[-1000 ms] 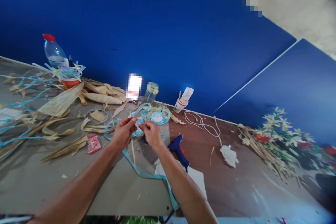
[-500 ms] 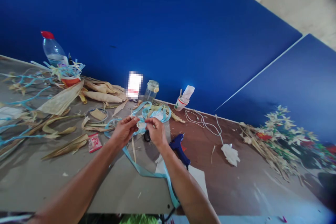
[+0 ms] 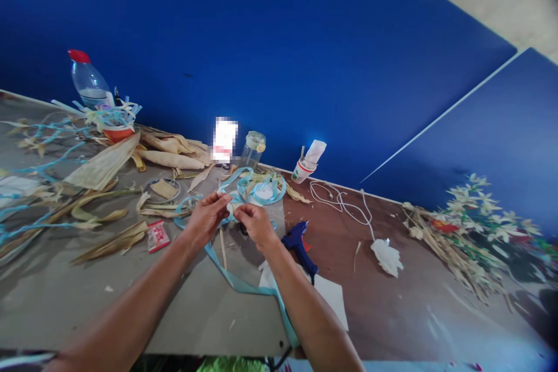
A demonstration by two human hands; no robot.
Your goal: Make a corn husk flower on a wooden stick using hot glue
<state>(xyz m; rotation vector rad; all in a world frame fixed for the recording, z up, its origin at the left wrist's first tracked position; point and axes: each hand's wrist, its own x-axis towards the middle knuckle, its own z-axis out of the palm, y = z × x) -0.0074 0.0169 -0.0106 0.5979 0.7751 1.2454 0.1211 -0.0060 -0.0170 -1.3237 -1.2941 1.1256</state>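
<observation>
Both of my hands are close together above the table, fingers pinched. My left hand has its thumb and forefinger pressed together; what they hold is too small to name. My right hand pinches just beside it, near a small pale bit that I cannot make out. Light-blue ribbon curves below the hands and over the table's front, and more of it lies in loops behind them. A thin pale stick shows below the fingers. To the right of my right forearm lies a blue glue gun.
Dried corn husks and a red packet lie left. A lidded jar, a paper cup and a red-capped bottle stand along the blue partition. White cable and white flowers are right.
My right hand's fingertips have shifted slightly left and down, closer to my left hand. The view has turned a little.
</observation>
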